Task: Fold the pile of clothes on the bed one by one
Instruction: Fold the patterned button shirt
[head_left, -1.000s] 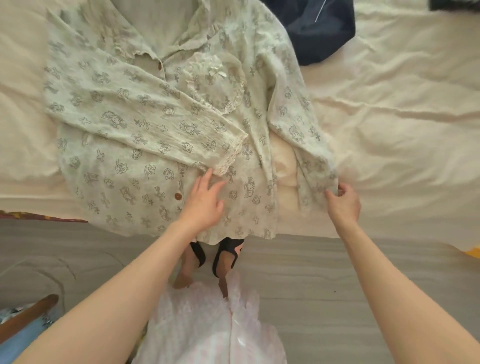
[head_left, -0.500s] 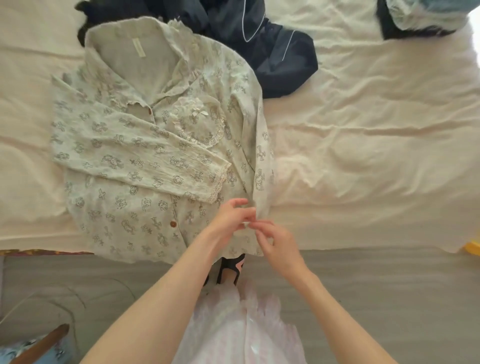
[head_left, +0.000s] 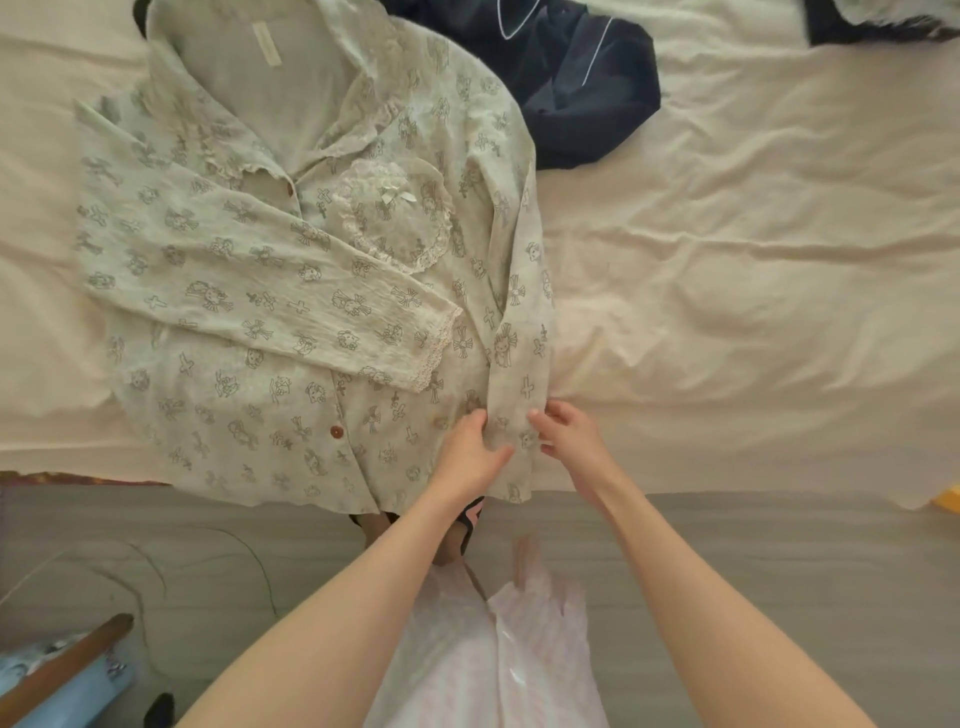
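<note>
A pale green printed pajama shirt lies face up on the cream bedsheet, collar away from the person, hem hanging over the bed's near edge. One sleeve is folded across the chest; the other sleeve runs down the shirt's right side. The left hand and right hand pinch that sleeve's cuff end from either side. A navy garment lies beyond the shoulder.

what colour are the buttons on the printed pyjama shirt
Reddish-brown buttons on the pale green printed shirt, clearest in the head view.
</note>
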